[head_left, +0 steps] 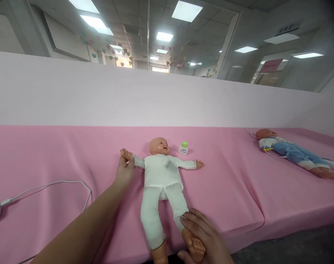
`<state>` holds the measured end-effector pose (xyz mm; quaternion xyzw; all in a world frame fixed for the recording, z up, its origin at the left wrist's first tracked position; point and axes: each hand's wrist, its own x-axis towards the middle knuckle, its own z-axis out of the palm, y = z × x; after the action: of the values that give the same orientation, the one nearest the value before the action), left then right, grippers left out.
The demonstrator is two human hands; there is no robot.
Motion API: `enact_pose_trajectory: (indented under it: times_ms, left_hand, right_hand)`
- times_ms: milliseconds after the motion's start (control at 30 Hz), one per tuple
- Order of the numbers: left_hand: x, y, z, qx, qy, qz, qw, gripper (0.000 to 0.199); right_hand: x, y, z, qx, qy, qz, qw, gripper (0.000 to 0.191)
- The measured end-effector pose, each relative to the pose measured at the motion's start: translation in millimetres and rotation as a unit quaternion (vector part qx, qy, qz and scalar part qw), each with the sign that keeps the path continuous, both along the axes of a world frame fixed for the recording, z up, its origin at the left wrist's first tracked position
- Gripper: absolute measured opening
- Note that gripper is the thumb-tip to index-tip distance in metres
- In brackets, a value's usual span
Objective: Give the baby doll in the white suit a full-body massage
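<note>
Diagonally between left hand (125, 171) and right hand (208, 231), doll (159, 171) against both.

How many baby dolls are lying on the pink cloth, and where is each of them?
2. The doll in white lies near the middle, with the left hand and right hand touching it; the doll in blue and white lies at the far right.

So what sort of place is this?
Maybe a classroom for practising baby care: a doll in white and a doll in blue lie on a pink cloth, with a little bottle nearby.
</note>
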<state>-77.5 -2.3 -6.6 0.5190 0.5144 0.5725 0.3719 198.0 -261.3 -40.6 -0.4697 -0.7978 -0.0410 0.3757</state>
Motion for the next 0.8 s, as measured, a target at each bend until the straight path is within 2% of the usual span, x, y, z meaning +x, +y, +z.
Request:
enact_pose_trajectory:
  times_ms: [133,267,367,433,533,633,700,800]
  left_hand:
    - [7.9,-14.0,8.8,0.074,0.105,-0.077,0.989,0.035]
    - [11.5,-24.1,9.6,0.168,0.23,-0.145,0.948,0.04]
    - [10.2,-25.0,6.5,0.206,0.319,-0.184,0.907,0.041]
    - [9.1,-24.1,5.1,0.21,0.337,-0.194,0.897,0.041]
    - [8.7,-23.3,5.9,0.203,0.335,-0.195,0.899,0.041]
    - [9.2,-23.3,8.9,0.192,0.314,-0.198,0.908,0.041]
    - [8.9,-22.4,10.5,0.172,0.283,-0.199,0.922,0.041]
    - [6.2,-18.8,10.7,0.116,0.222,-0.181,0.951,0.043]
  right_hand:
    - [-2.8,7.8,32.2,0.027,0.027,-0.023,0.999,0.064]
    - [-13.3,31.8,59.7,0.019,0.046,-0.041,0.998,0.055]
    - [-20.5,58.1,63.1,0.001,0.046,-0.041,0.998,0.056]
    - [-23.8,75.3,58.0,-0.016,0.043,-0.038,0.998,0.057]
    - [-27.2,93.7,48.7,-0.03,0.054,-0.038,0.997,0.056]
    - [-28.3,96.3,48.3,-0.038,0.073,-0.045,0.996,0.055]
    - [-26.8,86.9,54.0,-0.031,0.078,-0.049,0.995,0.054]
    - [-20.6,58.6,64.1,-0.001,0.064,-0.054,0.996,0.053]
